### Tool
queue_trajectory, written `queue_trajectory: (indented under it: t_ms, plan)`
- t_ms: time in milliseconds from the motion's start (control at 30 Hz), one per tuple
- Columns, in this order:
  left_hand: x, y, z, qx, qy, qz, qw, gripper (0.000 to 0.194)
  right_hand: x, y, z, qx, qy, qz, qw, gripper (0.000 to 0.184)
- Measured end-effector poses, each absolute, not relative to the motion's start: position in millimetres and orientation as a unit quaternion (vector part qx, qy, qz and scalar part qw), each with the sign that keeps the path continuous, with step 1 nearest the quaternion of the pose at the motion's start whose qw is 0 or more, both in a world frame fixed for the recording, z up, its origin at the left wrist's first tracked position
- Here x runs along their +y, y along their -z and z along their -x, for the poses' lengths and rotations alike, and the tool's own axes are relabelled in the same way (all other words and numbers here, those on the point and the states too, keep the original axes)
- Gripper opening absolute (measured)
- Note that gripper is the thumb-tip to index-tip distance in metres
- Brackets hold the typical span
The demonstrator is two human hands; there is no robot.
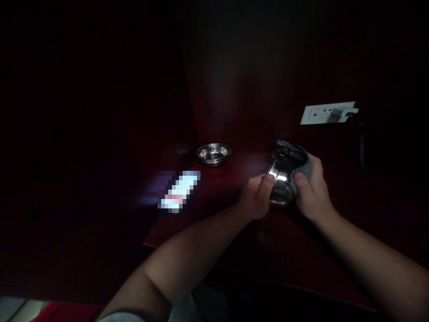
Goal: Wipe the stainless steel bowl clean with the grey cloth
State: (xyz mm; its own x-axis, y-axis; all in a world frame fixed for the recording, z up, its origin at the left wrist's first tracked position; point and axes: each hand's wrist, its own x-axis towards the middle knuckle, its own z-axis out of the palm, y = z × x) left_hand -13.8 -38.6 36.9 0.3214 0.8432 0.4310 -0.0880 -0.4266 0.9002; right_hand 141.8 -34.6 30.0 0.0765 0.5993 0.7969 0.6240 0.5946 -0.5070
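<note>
A shiny metal bowl [281, 176] is held tilted above the dark red table, between my two hands. My left hand [257, 195] grips its left side, thumb pressed against the outer wall. On the right, my right hand [311, 190] is closed on a grey-green patterned cloth [304, 172], which wraps over the bowl's rim and side. The fingers behind the bowl are partly hidden. Farther left on the table, a small stack of metal bowls [213, 154] rests upright. Part of another metal rim shows just behind the held bowl.
A lit phone [179, 192], its screen blurred out, lies left of my hands with a cable [162, 228] running from it. On the wall at right is a white socket panel [326, 113] with a plug and hanging cord. The surroundings are very dark.
</note>
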Motion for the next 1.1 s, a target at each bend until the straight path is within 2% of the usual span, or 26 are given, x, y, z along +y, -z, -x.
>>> queue_trajectory:
  t_ms: [167,300,700,900,1100]
  plan:
    - [-39,-38,16,0.287,-0.501,-0.712,0.4,0.048,-36,-32,-141,-0.691,-0.004,0.435,0.578,0.051]
    - [-39,-39,16,0.299,-0.496,-0.716,0.389,0.047,-38,-40,-138,-0.729,0.032,0.391,0.561,0.051]
    - [-36,-36,17,0.317,-0.508,-0.717,0.356,0.046,-43,-45,-132,-0.783,0.099,0.346,0.507,0.061]
    - [-35,-34,16,0.319,-0.513,-0.721,0.34,0.045,-46,-48,-131,-0.79,0.118,0.324,0.507,0.056]
    - [-32,-31,16,0.29,-0.511,-0.718,0.373,0.044,-48,-49,-129,-0.802,0.141,0.297,0.498,0.049]
